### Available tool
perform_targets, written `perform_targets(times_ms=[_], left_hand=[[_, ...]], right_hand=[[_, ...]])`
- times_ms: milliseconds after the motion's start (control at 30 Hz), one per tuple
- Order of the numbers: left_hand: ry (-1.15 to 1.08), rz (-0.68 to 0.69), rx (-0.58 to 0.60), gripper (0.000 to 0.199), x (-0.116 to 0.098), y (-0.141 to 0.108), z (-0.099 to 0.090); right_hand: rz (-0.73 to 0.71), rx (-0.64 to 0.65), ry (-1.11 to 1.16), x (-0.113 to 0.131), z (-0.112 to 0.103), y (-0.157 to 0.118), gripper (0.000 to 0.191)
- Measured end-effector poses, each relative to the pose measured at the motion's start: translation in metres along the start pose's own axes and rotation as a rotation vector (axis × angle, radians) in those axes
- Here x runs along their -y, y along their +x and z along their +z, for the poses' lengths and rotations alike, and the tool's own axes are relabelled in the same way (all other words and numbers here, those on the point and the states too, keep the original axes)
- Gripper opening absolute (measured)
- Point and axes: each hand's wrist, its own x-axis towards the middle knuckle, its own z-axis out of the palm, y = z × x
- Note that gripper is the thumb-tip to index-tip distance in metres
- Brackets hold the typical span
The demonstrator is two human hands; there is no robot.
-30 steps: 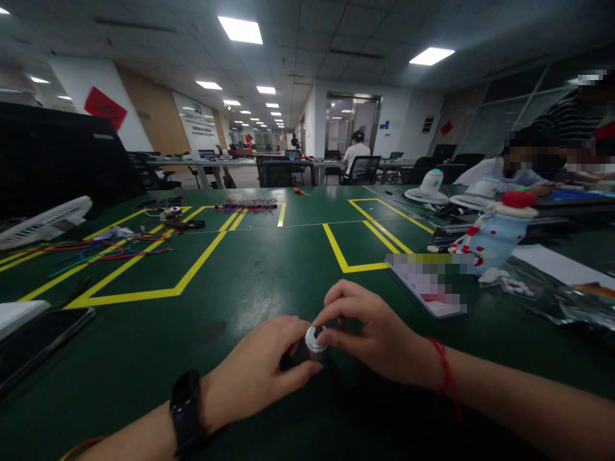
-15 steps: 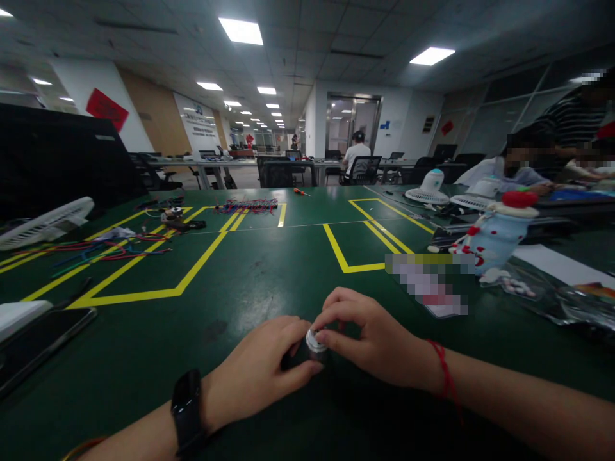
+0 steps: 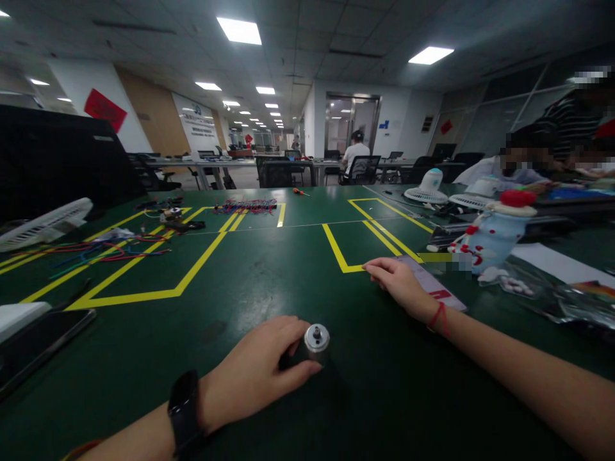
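A small silver cylindrical motor [image 3: 316,340] stands upright on the green table, its short shaft pointing up. My left hand [image 3: 269,362], with a dark watch at the wrist, wraps thumb and fingers around the motor's left side. Farther forward and to the right, my right hand [image 3: 398,285] is raised over the table with its fingertips pressed together. Whatever those fingertips may hold is too small to make out. Partly behind the right hand lies a flat, pale card [image 3: 439,288] with red marks.
A light-blue bottle [image 3: 497,234] with a red top stands at right, near fans [image 3: 430,189] and a clear bag [image 3: 512,285]. Loose wires [image 3: 115,246] lie at left, a phone [image 3: 43,346] nearer. An orange screwdriver [image 3: 301,191] rests far back. Yellow tape [image 3: 134,297] marks the table.
My right hand has left the top of the motor and moved forward and right, beside the card. The motor's shaft now shows. My left hand stays around the motor.
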Motion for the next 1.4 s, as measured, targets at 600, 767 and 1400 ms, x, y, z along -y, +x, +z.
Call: perform_targets(times_ms=[600,767,1400], left_hand=[[0.031,0.015,-0.040,0.016,0.004,0.000,0.005],[0.025,0.024,-0.041,0.016,0.005,0.001,0.005],[0.020,-0.006,-0.014,0.020,0.003,0.001,0.003]], right_hand=[[-0.439,0.254,0.062,0.084,0.036,-0.057,0.013],[-0.442,0.218,0.135,0.098,0.039,-0.063,0.003],[-0.381,0.389,-0.011,0.053,0.014,-0.050,0.014]])
